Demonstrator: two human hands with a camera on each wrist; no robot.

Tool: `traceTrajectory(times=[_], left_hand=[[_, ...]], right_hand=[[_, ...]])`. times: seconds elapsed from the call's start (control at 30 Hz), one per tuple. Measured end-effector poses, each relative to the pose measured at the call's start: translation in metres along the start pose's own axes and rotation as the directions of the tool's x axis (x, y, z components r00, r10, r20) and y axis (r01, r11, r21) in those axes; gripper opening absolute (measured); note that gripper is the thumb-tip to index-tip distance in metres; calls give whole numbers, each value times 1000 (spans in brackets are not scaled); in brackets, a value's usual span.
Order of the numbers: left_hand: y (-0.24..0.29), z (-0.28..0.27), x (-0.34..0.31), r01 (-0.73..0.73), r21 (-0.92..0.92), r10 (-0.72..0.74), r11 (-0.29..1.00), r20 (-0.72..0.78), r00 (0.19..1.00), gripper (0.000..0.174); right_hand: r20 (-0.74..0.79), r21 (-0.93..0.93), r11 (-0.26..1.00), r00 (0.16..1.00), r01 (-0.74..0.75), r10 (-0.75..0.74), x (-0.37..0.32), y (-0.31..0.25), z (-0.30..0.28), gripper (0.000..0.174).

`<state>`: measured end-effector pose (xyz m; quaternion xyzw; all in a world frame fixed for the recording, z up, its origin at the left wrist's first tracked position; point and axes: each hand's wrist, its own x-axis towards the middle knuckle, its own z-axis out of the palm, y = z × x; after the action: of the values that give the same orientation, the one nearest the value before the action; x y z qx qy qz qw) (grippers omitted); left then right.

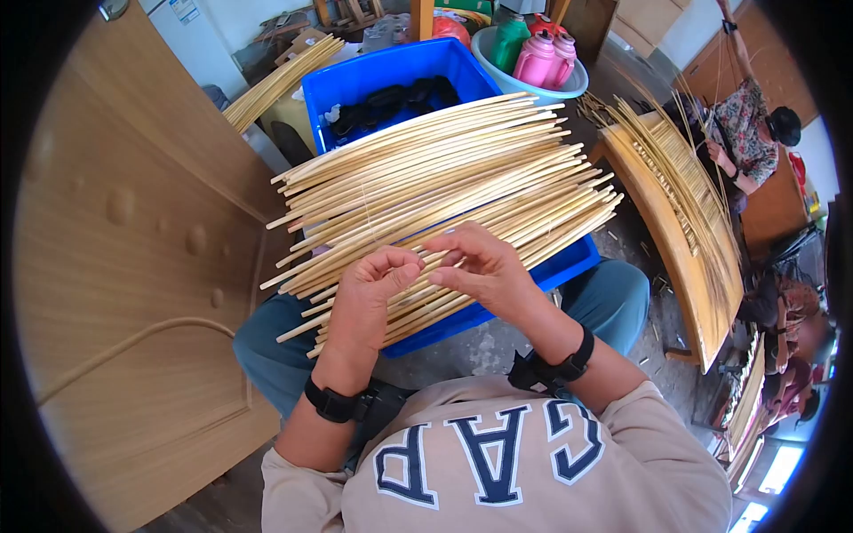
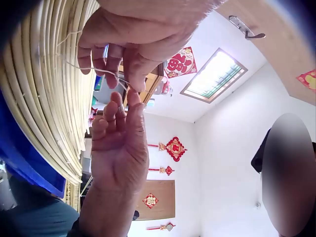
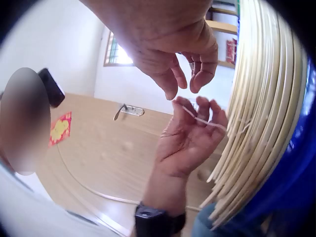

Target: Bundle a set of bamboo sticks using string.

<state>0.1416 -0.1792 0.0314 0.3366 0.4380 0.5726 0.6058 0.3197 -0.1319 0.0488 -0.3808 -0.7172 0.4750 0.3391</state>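
Thin pale sticks (image 1: 418, 191) lie side by side in a wide layer, crossed by fine string. My left hand (image 1: 366, 298) is raised over their near edge, pinching a white string (image 3: 202, 120) between thumb and forefinger; the string runs across its fingers to the sticks (image 3: 266, 94). My right hand (image 1: 493, 274) faces it, thumb and fingers bent and apart. In the right wrist view, a gap shows between the right hand's (image 3: 173, 44) thumb and fingertips, just above the left fingertips. The left wrist view shows the string (image 2: 94, 70) beside both hands' fingertips.
A blue bin (image 1: 315, 89) with dark items stands under and beyond the sticks. Behind it, a basin (image 1: 576, 82) holds flasks. A wooden door (image 1: 133, 266) is at the left. On the right, a wooden bench (image 1: 702, 306) carries more sticks, with other people near it.
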Motion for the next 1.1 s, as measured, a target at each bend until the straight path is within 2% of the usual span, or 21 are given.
traceTrajectory(times=[0.03,0.07,0.13,0.27,0.33,0.37,0.4,0.43,0.47,0.5,0.53,0.67,0.9,0.97,1.07,1.1], left_hand=[[0,0,2,53,-31,-51,998,55,997,9],[-2,0,2,53,-31,-51,998,60,997,9],[-4,0,3,84,-81,-76,993,98,992,9],[-5,-1,2,128,-83,-120,988,92,989,10],[-6,5,2,129,-110,-131,986,-10,991,12],[-4,9,0,126,-110,-128,986,-9,992,12],[1,16,-3,-25,-22,22,999,-120,993,15],[3,19,-5,-165,79,179,983,-215,960,19],[-1,15,-7,-168,76,181,983,-214,960,19],[-3,8,-9,-291,387,371,875,-149,916,22],[-5,4,-10,-383,648,524,658,-29,851,26],[-5,17,-18,-335,728,511,598,-24,859,29],[-12,14,-17,-413,744,627,525,-10,779,13],[-11,12,-20,-418,755,660,505,-26,751,10],[-9,5,-29,-478,760,642,440,105,759,8],[-9,2,-32,-476,763,645,437,103,757,8]], right_hand=[[57,306,949,996,-78,64,1,-2,3,25],[52,304,950,997,-77,64,2,2,7,25],[4,468,884,1000,10,-13,5,13,16,23],[13,532,847,1000,-11,5,4,14,22,17],[-95,578,815,990,-32,106,4,13,24,11],[-95,577,816,990,-30,104,5,10,23,11],[-86,614,783,978,-97,189,8,7,20,9],[-72,648,744,959,-162,272,9,4,18,8],[-112,621,773,962,-130,251,10,2,19,9],[-113,619,775,962,-129,250,9,2,18,9],[-112,617,777,964,-124,242,9,3,19,9],[-106,592,800,974,-101,201,8,8,23,10],[-96,588,802,975,-109,202,7,9,31,7],[-118,634,760,952,-146,282,10,10,32,10],[-58,672,704,932,-229,358,11,9,30,13],[-33,684,677,917,-270,399,11,9,28,14]])
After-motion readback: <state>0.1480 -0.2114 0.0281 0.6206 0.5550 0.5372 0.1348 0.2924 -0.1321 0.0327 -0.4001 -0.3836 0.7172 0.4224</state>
